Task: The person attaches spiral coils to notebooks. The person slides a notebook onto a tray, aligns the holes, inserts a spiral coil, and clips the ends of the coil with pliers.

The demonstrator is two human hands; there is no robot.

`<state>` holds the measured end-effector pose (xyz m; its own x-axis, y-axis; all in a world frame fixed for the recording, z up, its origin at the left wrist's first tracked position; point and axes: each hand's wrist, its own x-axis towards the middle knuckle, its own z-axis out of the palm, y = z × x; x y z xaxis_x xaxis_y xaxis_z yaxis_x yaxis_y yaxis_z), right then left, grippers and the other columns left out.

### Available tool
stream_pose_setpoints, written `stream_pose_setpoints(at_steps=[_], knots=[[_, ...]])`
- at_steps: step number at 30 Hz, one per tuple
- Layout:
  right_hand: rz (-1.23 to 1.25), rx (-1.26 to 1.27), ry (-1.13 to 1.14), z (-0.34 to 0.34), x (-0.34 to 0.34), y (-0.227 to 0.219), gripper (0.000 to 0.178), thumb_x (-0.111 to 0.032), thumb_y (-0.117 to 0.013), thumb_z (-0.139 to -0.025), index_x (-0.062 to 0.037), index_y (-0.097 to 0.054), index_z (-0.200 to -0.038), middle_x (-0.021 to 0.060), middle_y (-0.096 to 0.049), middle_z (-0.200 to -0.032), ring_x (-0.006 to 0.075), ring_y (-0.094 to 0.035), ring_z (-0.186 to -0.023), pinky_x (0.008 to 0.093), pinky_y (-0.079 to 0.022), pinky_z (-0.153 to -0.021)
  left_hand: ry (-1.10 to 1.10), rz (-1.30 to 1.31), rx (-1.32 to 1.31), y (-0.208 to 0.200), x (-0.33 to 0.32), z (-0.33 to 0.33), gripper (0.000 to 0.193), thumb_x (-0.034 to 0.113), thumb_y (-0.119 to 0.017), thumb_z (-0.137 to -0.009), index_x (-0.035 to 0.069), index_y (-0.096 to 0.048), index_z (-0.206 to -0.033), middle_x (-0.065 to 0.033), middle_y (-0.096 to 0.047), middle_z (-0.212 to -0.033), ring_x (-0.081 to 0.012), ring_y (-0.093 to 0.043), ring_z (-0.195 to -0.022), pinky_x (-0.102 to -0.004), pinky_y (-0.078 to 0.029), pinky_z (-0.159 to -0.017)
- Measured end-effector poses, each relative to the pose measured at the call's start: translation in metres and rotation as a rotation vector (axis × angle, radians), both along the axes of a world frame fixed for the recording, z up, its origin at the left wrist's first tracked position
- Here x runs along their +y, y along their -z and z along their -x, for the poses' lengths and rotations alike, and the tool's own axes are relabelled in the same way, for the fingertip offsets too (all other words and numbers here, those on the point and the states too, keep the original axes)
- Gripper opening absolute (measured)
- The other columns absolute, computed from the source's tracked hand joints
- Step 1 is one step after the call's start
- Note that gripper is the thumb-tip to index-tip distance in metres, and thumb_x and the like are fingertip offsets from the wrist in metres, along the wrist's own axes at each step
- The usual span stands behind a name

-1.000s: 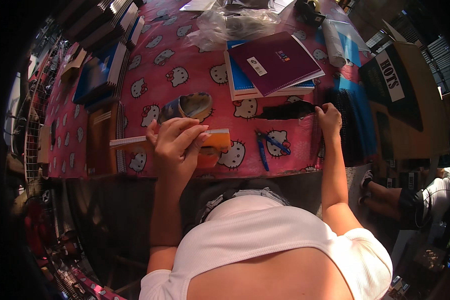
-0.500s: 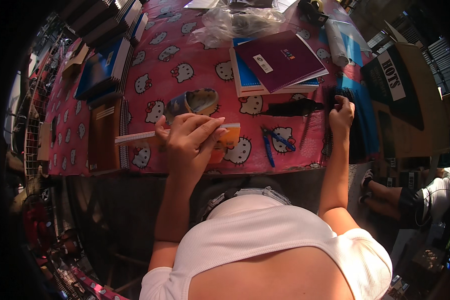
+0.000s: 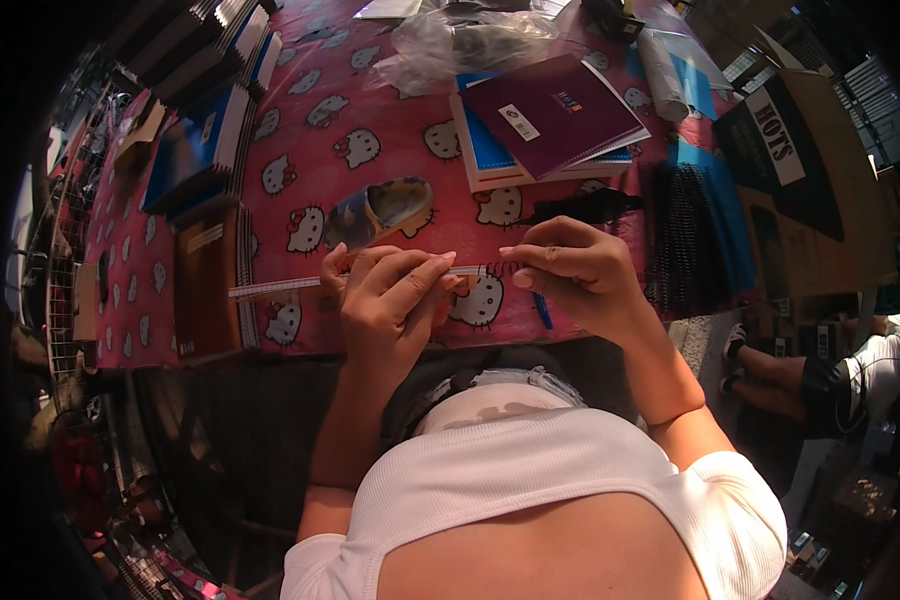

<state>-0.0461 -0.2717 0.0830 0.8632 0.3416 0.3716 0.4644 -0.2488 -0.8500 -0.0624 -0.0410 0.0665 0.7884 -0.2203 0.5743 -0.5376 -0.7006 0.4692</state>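
My left hand (image 3: pixel 385 300) grips a thin notebook (image 3: pixel 282 288) held edge-on above the table's near edge, its white page edges running out to the left. Part of its orange cover shows beneath my fingers. A dark spiral binding coil (image 3: pixel 500 269) is pinched between the thumb and fingers of my right hand (image 3: pixel 582 268). The coil's left end meets the notebook's right end; whether it is threaded through the holes I cannot tell. Many black coils (image 3: pixel 688 240) lie piled at the right. Below my right hand, part of a blue pen (image 3: pixel 542 310) shows.
Brown notebooks (image 3: pixel 205 290) and blue notebooks (image 3: pixel 185 150) are stacked at the left. A purple notebook (image 3: pixel 560 110) tops a pile at the back. A patterned oval container (image 3: pixel 380 210), crumpled clear plastic (image 3: pixel 470 45) and a cardboard box (image 3: pixel 830 190) stand around. Another person (image 3: pixel 830 385) is at the right.
My right hand has come left from the coil pile to the notebook's right end, bringing a coil. My left hand stays around the notebook.
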Motion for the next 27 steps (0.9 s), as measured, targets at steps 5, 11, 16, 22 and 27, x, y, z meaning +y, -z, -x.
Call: stream_pose_setpoints(at_steps=[5,11,16,22,27], knots=[[0.202,0.063,-0.321,-0.012,-0.007,-0.002,0.033,0.004,-0.07,-0.075,-0.0069,-0.072,-0.107,0.0086,-0.066,-0.087,0.0177,-0.065,-0.074,0.0258,-0.052,-0.063,0.081,-0.026,-0.086,0.011,0.013,0.023,0.031,0.017,-0.084,-0.067,0.017,-0.076,-0.097,0.002,-0.067,-0.1,-0.0164,-0.061,-0.096,-0.045,-0.023,-0.107],[0.268,-0.128,-0.357,-0.01,0.002,0.002,0.031,0.0,-0.073,-0.073,-0.0107,-0.074,-0.102,0.0073,-0.066,-0.082,0.0218,-0.066,-0.074,0.03,-0.052,-0.062,0.095,-0.061,-0.078,0.019,0.015,0.036,0.028,0.022,-0.08,-0.071,0.017,-0.075,-0.099,0.0025,-0.065,-0.095,-0.0142,-0.06,-0.094,-0.0432,-0.014,-0.112],[0.236,-0.154,-0.307,-0.013,0.009,0.006,0.014,-0.013,-0.075,-0.074,-0.0111,-0.073,-0.088,0.0033,-0.061,-0.074,0.0231,-0.061,-0.07,0.0343,-0.048,-0.06,0.093,-0.043,-0.072,0.015,0.013,0.036,0.027,0.024,-0.081,-0.071,0.014,-0.075,-0.095,0.0019,-0.066,-0.091,-0.0146,-0.06,-0.092,-0.0433,-0.015,-0.111],[0.231,-0.243,-0.332,-0.014,0.009,-0.002,0.013,-0.01,-0.074,-0.073,-0.0098,-0.07,-0.086,0.0037,-0.058,-0.075,0.0244,-0.06,-0.074,0.0357,-0.048,-0.063,0.097,-0.018,-0.065,0.005,0.01,0.026,0.026,0.02,-0.083,-0.069,0.013,-0.075,-0.093,0.001,-0.068,-0.087,-0.0154,-0.061,-0.088,-0.0442,-0.021,-0.107],[0.427,-0.134,-0.178,-0.008,0.01,-0.013,0.025,0.001,-0.072,-0.07,-0.0048,-0.069,-0.094,0.0061,-0.062,-0.078,0.0228,-0.061,-0.074,0.0332,-0.049,-0.063,-0.034,0.029,0.001,-0.002,-0.002,0.013,0.02,0.024,-0.081,-0.072,0.014,-0.076,-0.089,0.0031,-0.068,-0.081,-0.0124,-0.059,-0.083,-0.0438,-0.021,-0.103]])
